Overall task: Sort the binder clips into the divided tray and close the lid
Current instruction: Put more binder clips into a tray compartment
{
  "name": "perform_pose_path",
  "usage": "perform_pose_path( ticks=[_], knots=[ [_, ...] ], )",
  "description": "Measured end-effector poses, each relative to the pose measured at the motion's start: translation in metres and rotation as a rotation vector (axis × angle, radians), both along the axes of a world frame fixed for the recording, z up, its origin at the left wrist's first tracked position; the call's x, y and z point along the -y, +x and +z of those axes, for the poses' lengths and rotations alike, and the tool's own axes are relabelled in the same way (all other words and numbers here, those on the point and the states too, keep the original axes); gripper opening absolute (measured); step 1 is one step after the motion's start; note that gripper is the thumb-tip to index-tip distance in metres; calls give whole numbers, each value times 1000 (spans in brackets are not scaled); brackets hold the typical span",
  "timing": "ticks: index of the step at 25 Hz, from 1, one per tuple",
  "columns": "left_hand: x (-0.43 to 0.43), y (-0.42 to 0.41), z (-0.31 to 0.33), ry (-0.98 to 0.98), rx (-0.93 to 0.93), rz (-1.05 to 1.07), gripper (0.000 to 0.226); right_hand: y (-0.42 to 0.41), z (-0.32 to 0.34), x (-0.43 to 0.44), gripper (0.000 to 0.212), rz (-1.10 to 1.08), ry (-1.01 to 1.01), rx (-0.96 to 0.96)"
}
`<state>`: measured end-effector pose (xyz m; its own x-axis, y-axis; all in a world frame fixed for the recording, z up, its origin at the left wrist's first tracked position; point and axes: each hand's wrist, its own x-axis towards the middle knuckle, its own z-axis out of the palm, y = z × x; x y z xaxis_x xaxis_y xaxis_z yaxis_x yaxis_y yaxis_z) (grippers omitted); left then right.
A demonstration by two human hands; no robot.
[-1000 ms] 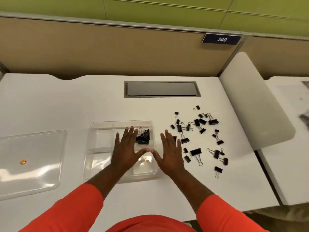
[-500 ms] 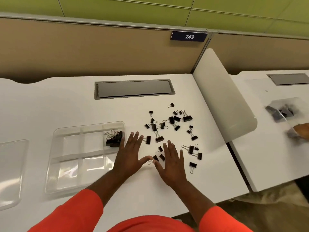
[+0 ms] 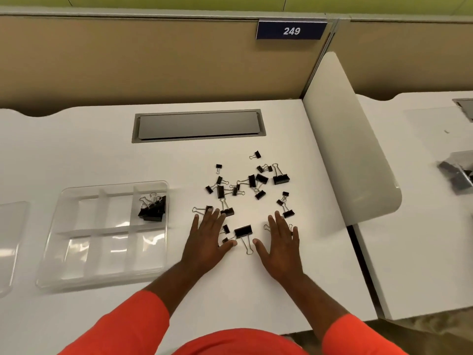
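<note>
lid [image 3: 11,239] off, bench [image 3: 76,149] left edge | tray [image 3: 102,280] front-left, few clips [image 3: 152,210] in back-right compartment | left hand [image 3: 207,239], right hand [image 3: 281,245] flat, fingers [image 3: 214,219] straight, holding nothing, flanking big clip [image 3: 243,231] | loose clips [image 3: 245,185] mid-bench | step: sorting, early | next: probably pinch one clip, match its size

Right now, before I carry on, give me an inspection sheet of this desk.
Surface: white desk, loose binder clips scattered right of centre.
Job's things: divided tray uncovered, far right compartment holds sorted clips; lid lies apart at left.
Clutter: nothing seen.
Grips: left hand and right hand flat among loose binder clips, holding nothing.
Cables: nothing seen; grey hatch shut.
Surroundings: plate 249, white divider, neighbouring desk.
</note>
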<state>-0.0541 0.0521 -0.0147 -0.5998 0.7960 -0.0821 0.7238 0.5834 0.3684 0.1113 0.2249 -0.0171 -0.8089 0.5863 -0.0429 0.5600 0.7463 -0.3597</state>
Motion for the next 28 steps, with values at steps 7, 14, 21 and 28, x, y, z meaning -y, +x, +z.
perform_pose_path(
  ticks=[7,14,21,28],
  knots=[
    [-39,23,1,133,26,-45,50,10,-9,-42,70,27,-67,-64],
    [-51,11,-9,-12,13,-242,76,2,-8,-80,65,27,-87,-124],
    [-65,4,-4,-51,19,-307,55,-17,-9,-112,62,27,-100,-132],
    [-66,-4,0,71,175,-205,61,-56,-14,-135,62,-1,-78,-125]
  ],
)
